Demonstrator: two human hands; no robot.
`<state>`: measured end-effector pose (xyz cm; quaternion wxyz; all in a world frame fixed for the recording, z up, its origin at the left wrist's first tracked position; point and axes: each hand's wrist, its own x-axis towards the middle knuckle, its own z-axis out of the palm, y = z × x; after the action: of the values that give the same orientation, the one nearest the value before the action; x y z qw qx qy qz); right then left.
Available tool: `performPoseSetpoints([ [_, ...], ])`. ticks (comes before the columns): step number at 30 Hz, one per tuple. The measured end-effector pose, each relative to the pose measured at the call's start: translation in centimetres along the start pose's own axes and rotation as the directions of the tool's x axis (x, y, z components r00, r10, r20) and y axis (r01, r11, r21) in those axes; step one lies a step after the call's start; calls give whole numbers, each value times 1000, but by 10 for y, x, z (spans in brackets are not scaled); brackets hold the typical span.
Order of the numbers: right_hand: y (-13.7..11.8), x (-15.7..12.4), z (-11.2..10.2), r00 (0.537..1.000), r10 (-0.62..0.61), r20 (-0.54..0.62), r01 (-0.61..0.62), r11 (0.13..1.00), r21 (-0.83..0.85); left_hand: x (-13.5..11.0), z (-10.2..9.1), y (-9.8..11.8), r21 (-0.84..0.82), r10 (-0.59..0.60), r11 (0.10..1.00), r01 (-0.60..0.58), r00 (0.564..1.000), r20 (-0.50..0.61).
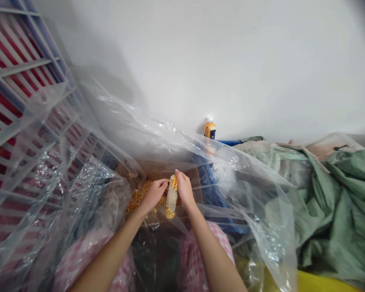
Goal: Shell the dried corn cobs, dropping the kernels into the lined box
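A corn cob (171, 197), mostly stripped pale with yellow kernels left at both ends, stands nearly upright between my hands. My left hand (154, 193) is closed against its left side. My right hand (184, 189) wraps its right side, with the thumb on the kernels at the top. Below and behind the cob lies a pile of loose yellow kernels (137, 196) inside a brown box (197, 183) lined by clear plastic sheeting (158, 142).
A red-and-white grille (15, 121) stands at the left behind plastic. A bottle with an orange label (209, 129) stands by the white wall. Green fabric (331, 202) heaps at the right, a yellow edge (310, 282) below it. My pink checked lap (197, 263) is near.
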<state>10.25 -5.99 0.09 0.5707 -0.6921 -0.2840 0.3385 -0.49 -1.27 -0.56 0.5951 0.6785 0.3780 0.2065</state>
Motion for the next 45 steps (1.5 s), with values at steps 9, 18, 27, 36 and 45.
performPoseSetpoints([
  [9,2,4,0,999,-13,-45,10,998,-66,-10,-3,13,295,191,941,-168,980,-52],
  [18,3,1,1,997,-33,-73,21,987,-159,-13,9,6,303,236,928,-217,971,-28],
  [27,2,2,4,998,-47,-51,42,995,-93,-10,9,-2,191,108,975,-110,994,20],
  [36,12,3,5,997,-47,-68,43,998,-54,-9,15,-11,237,109,967,-94,992,-55],
  [45,11,6,5,998,-15,-64,15,1000,6,1,8,-12,268,17,963,29,985,-170],
])
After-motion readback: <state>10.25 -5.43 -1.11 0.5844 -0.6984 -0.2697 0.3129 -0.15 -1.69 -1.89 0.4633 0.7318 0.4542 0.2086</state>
